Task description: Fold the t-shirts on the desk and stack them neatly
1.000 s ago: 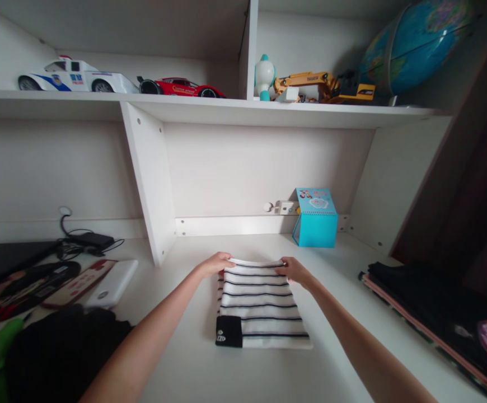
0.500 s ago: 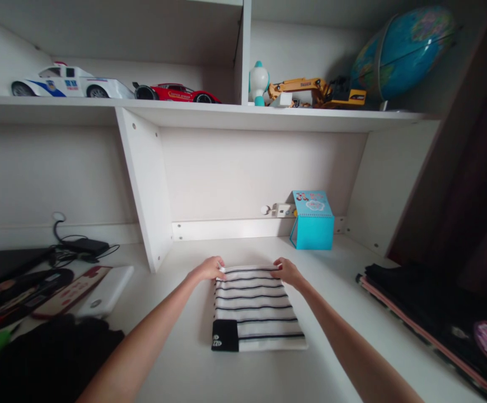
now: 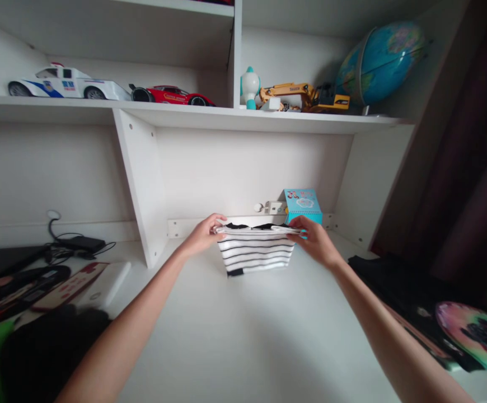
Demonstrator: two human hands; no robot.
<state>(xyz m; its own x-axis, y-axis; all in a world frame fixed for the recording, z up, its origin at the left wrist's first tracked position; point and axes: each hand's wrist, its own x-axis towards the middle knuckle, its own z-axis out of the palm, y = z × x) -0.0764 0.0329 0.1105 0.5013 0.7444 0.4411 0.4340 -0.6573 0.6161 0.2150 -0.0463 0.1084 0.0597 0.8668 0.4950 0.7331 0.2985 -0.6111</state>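
A folded white garment with black stripes [image 3: 257, 250], likely a shirt, hangs between my hands above the white desk [image 3: 243, 330]. My left hand [image 3: 205, 234] pinches its upper left corner, thumb and fingers closed on the cloth. At the upper right corner my right hand [image 3: 313, 240] grips it the same way. Black cloth shows along the top edge, and a black patch is at the lower left corner. Behind my right hand stands a light-blue desk calendar [image 3: 302, 202], its lower part partly hidden.
Folded dark clothes [image 3: 388, 280] lie in a pile at the right. Left are a black garment [image 3: 54, 347], a white box [image 3: 109, 285] and a power adapter [image 3: 82, 243]. Above, the shelf [image 3: 176, 115] carries toy cars, a toy excavator [image 3: 323, 99] and a globe [image 3: 388, 64].
Both hands have lifted the striped garment off the desk and tilted it, top edge up and toward the back. My view has turned slightly right.
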